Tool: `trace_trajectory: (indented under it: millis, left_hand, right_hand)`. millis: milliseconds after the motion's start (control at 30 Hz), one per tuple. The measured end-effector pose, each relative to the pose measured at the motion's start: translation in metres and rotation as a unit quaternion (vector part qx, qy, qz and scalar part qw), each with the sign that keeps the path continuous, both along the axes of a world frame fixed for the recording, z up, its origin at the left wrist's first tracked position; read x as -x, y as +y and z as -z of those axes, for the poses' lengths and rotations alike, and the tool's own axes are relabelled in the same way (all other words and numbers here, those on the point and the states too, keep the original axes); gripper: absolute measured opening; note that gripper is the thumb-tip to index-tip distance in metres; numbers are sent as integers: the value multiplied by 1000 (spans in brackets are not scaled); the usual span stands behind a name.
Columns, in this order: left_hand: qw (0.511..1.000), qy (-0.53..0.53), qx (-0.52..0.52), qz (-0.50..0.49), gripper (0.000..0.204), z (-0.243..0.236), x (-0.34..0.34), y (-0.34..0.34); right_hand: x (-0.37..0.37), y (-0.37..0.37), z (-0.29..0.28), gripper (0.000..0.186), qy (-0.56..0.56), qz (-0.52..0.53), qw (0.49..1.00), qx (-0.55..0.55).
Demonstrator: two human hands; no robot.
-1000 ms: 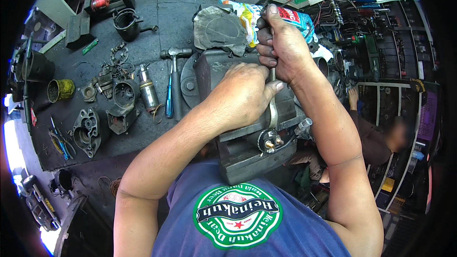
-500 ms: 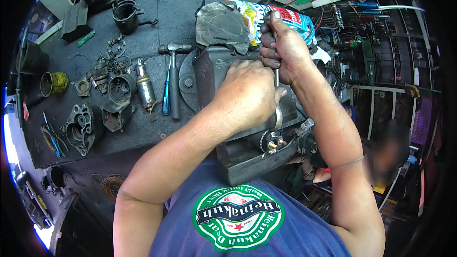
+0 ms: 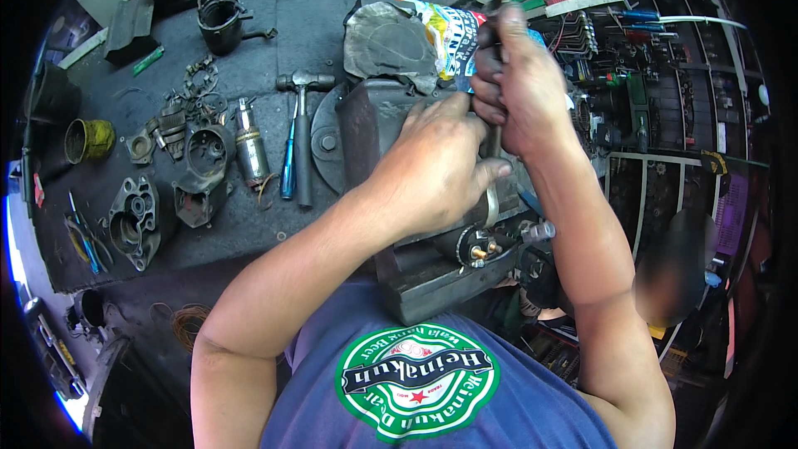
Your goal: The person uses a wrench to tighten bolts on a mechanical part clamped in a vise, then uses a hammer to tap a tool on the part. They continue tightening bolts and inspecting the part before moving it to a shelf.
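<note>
My right hand [image 3: 525, 87] is a fist around an upright tool; a short metal shaft [image 3: 493, 143] shows below it, but its kind cannot be made out. My left hand [image 3: 432, 158] curls over the top of a big dark bench vise [image 3: 357, 129], its thumb beside that shaft. What lies under its fingers is hidden. Below the thumb runs a curved, light metal piece [image 3: 492, 206]. Close under it is a black round starter solenoid [image 3: 467, 248] with copper-coloured terminal bolts, above the vise's front block [image 3: 449, 287].
Left of the vise lie a hammer [image 3: 304, 141], a blue screwdriver [image 3: 288, 166], a cylindrical metal part [image 3: 249, 145], housings [image 3: 137, 220] and pliers [image 3: 87, 241]. A dirty cloth [image 3: 389, 43] and a printed plastic bag [image 3: 449, 33] lie behind. A person [image 3: 673, 274] is at the right.
My right fist has moved right and slightly up with the tool, covering more of the bag. My left hand stays on the vise, its fingers and thumb shifted slightly.
</note>
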State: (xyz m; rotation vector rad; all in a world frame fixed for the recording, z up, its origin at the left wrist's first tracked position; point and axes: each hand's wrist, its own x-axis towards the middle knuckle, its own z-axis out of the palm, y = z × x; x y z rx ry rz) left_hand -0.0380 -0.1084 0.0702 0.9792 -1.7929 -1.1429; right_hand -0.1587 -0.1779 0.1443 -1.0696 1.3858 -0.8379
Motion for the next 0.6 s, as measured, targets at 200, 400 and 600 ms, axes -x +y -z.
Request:
trace_trajectory:
  millis: [200, 400, 600]
  left_hand:
    - [985, -170, 11, -28, 49, 0, 10, 1]
    - [989, -134, -2, -56, 49, 4, 4, 2]
    - [997, -33, -57, -35, 53, 0, -10, 5]
  right_hand:
    - [8, -25, 40, 44, 18, 46, 986, -160]
    - [0, -22, 47, 41, 62, 38, 989, -126]
    - [-3, 10, 1, 49, 15, -42, 996, 81]
